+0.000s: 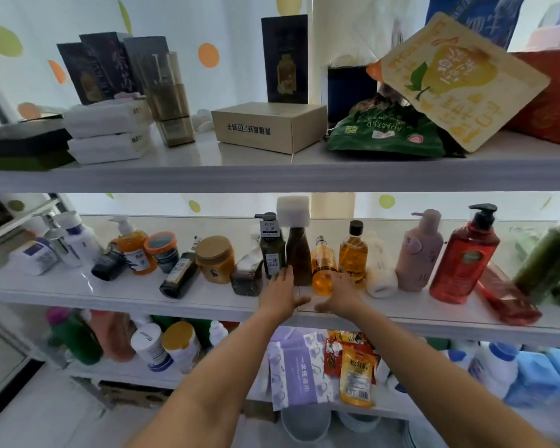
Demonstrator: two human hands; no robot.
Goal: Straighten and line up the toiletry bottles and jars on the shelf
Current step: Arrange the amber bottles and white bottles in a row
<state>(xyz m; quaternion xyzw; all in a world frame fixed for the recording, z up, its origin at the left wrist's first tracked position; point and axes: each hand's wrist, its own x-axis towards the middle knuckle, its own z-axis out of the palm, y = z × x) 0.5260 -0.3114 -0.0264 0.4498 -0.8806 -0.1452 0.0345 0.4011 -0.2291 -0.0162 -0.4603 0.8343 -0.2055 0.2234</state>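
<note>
Head view, the only one. Looking across at the middle shelf (110,295), with both arms stretched toward its centre.

Left grip (280,294): flat, fingers straight and together, holding nothing, fingertips up by the foot of the brown bottle with the white square cap (298,253) and just right of the dark green pump bottle (272,250). Right grip (340,295): spread and relaxed, likewise holding nothing, laid at the base of the small orange bottle (323,270). Cannot tell whether touching it or stopping just short.

Straight ahead of the two grips, side by side: brown bottle and small orange bottle, both about upright, long axes vertical, the orange one a little forward of the amber bottle with the black cap (353,250). Brown one nearer the left grip, orange one nearer the right. Probably calls for a short nudge back into the row.

Room for moving: a strip of bare shelf under the palms, with the front edge close beneath the wrists, so little margin toward the person. Crowded on either side.
- **To the right:** a leaning white bottle (380,270), a mauve pump bottle (419,253), an upright red pump bottle (463,257), and a red container (505,299) lying flat near the front edge.
- **To the left:** an amber jar with a tan lid (214,258) and a dark bottle (180,274) on its side, long axis pointing toward the front edge, not yet stood up.
</note>
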